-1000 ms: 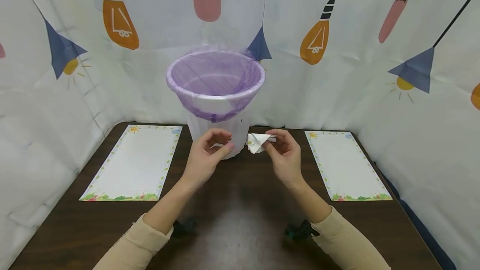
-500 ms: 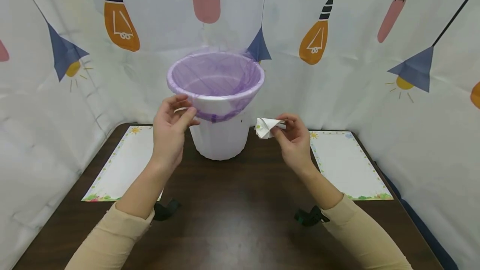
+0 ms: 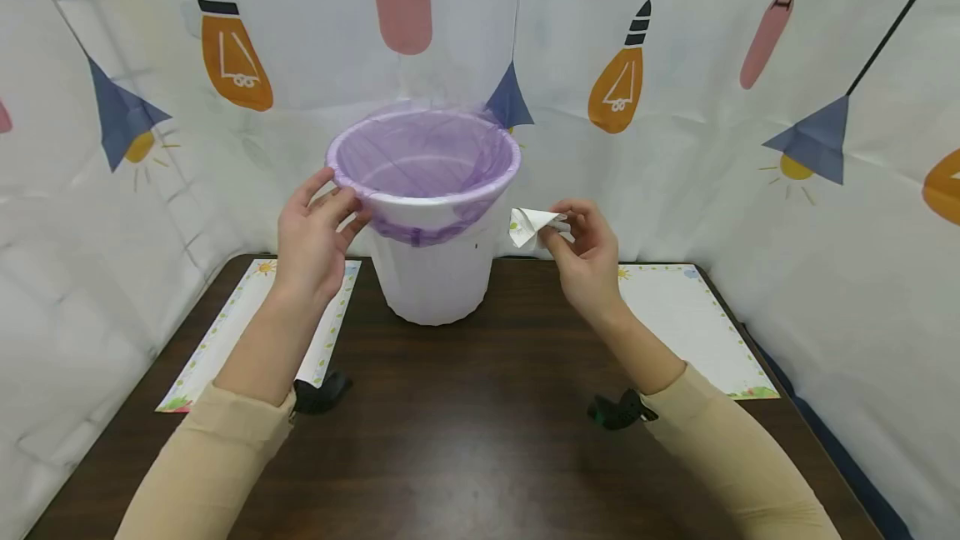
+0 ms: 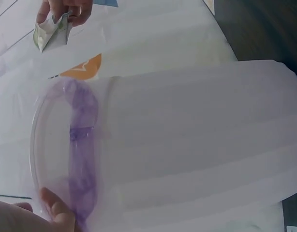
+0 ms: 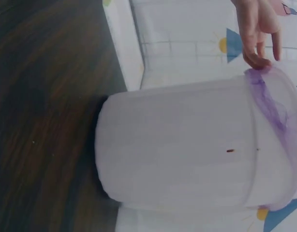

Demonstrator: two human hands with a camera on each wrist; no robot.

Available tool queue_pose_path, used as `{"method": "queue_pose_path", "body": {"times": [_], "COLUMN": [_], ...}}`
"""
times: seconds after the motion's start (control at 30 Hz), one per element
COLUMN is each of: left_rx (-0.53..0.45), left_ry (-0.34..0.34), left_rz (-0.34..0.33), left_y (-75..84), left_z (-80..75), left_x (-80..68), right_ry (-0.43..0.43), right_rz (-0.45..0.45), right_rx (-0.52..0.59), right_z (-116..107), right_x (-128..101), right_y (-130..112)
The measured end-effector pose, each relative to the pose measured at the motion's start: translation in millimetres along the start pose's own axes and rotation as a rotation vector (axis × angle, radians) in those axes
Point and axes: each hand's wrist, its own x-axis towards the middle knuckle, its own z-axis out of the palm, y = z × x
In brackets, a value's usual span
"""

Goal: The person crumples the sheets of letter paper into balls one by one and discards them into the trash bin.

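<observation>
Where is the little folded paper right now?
In the head view, the folded paper is pinched in the right hand, just right of the white bin, below its rim.

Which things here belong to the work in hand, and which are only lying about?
In use:
- folded paper, pinched by the right hand
- white bin with purple liner; the left hand touches its rim

Lying about:
- left bordered sheet on the table
- right bordered sheet
- lamp-print backdrop
</observation>
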Motion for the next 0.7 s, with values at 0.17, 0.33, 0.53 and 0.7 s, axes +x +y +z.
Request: {"method": "queue_pose_path", "body": {"times": [0.17, 0.33, 0.53, 0.7], "left_rx": [-0.049, -0.031, -0.069, -0.068], "left_ry": [0.052, 0.076, 0.064, 0.059], "left_rz": [-0.040, -0.052, -0.072, -0.101], "left_y": [1.8, 2.5, 5.4, 6.1], "left_z": [-1.4, -2.3, -1.4, -1.0], "left_x": [6.7, 11.4, 12.9, 13.6], "right_ry": [0.008, 0.007, 0.004, 0.015], "right_rz": [-0.023, -0.046, -0.072, -0.058], "right_rx": [-0.022, -0.026, -0.053, -0.074], "right_z": [1.8, 6.3, 12.4, 20.1], "right_x": [14.7, 29.2, 46.6, 62.5], "right_y": [-1.9, -5.7, -5.1, -3.0]}}
